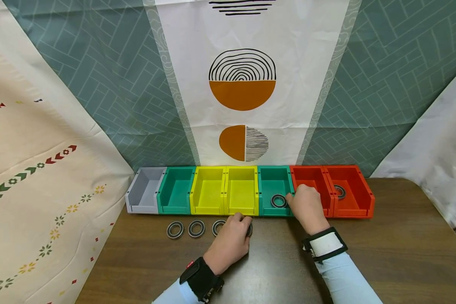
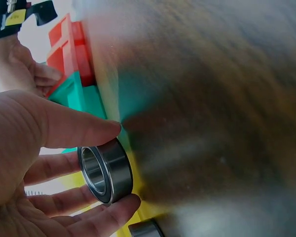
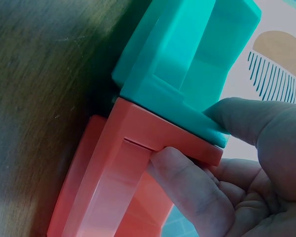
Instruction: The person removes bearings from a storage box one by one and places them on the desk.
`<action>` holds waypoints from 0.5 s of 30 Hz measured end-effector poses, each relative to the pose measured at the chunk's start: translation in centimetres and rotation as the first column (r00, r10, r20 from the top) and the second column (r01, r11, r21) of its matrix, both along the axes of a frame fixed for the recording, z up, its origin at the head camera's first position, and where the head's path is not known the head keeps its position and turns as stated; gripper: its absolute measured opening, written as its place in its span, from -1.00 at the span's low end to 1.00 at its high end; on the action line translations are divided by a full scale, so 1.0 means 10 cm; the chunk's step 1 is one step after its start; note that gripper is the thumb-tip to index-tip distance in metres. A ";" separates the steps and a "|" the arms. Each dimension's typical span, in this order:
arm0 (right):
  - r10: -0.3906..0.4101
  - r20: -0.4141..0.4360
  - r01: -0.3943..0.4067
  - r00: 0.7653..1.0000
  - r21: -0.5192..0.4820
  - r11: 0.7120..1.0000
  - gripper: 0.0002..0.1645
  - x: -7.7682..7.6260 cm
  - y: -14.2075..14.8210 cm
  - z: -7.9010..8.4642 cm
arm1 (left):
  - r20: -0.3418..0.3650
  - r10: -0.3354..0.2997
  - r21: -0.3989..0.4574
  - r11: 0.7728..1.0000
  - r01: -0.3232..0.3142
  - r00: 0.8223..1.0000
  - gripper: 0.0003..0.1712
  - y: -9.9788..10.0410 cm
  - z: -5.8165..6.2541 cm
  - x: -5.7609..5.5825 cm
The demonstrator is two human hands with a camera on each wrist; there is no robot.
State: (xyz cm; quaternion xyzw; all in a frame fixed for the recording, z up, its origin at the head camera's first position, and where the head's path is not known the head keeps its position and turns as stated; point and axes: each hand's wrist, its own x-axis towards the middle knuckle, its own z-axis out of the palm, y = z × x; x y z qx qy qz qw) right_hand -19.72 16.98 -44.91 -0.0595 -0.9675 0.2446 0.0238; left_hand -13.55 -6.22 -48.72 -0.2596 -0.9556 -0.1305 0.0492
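Brown table (image 1: 406, 245), a patterned cloth hanging (image 1: 243, 33) behind it; I stand watching a person work.

Held ring (image 2: 120, 173): metal, dark outer side, in front of the bins. Left hand (image 1: 229, 242) pinches it, thumb at the upper side, fingers behind and below. Head view gives me only a slice of this ring past the fingers; left wrist view shows its round opening and smooth outer band. Cannot tell whether it is clear of the table.

Line of rings on the table, left of the held one: first ring (image 1: 175, 237) and second ring (image 1: 196, 235) fully visible, third ring (image 1: 214, 230) partly covered by the left hand.

Beyond, a joined row, left to right: grey bin (image 1: 146, 190), left green bin (image 1: 176, 190), two yellow bins (image 1: 242, 190), right green bin (image 1: 273, 179), inner red bin (image 1: 311, 175), end red bin (image 1: 353, 185). Flat ring (image 1: 279, 206) lies in the right green bin, just beside the right thumb. Tilted ring (image 1: 343, 193) sits near the left wall of the end red bin. Head view alone shows these two.

Right hand (image 1: 308, 207): clamped on the adjoining walls of the right green bin and inner red bin. Right wrist view adds the detail: thumb on the green side, a finger on the red. Hands well apart.
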 end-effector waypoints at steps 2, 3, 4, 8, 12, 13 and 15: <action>-0.001 -0.002 0.001 1.000 0.001 1.000 -0.61 0.00 0.00 0.00 | 0.007 0.001 -0.011 1.000 -0.001 1.000 -0.54 0.00 0.00 0.00; -0.001 -0.002 0.001 1.000 0.001 1.000 -0.61 0.00 0.00 0.00 | 0.012 0.002 -0.017 1.000 -0.001 1.000 -0.54 0.00 0.00 0.00; 0.000 -0.004 0.000 1.000 0.002 1.000 -0.61 0.00 0.00 -0.01 | 0.017 0.003 -0.022 1.000 -0.002 1.000 -0.53 0.00 0.00 0.00; 0.003 -0.009 -0.003 1.000 0.003 1.000 -0.61 0.01 0.00 -0.01 | 0.029 0.007 -0.036 0.999 -0.006 1.000 -0.54 0.00 -0.01 0.00; 0.006 -0.015 -0.006 1.000 0.001 1.000 -0.61 0.01 0.00 -0.01 | 0.031 0.007 -0.036 0.999 -0.006 0.999 -0.53 0.01 0.00 0.00; 0.006 -0.016 -0.006 1.000 0.002 1.000 -0.61 0.01 0.00 -0.01 | 0.035 0.008 -0.035 0.999 -0.006 0.999 -0.53 0.01 0.01 0.00; 0.006 -0.018 -0.006 1.000 0.003 1.000 -0.61 0.00 0.00 -0.01 | 0.045 0.008 -0.031 1.000 -0.006 0.999 -0.52 0.01 0.01 0.00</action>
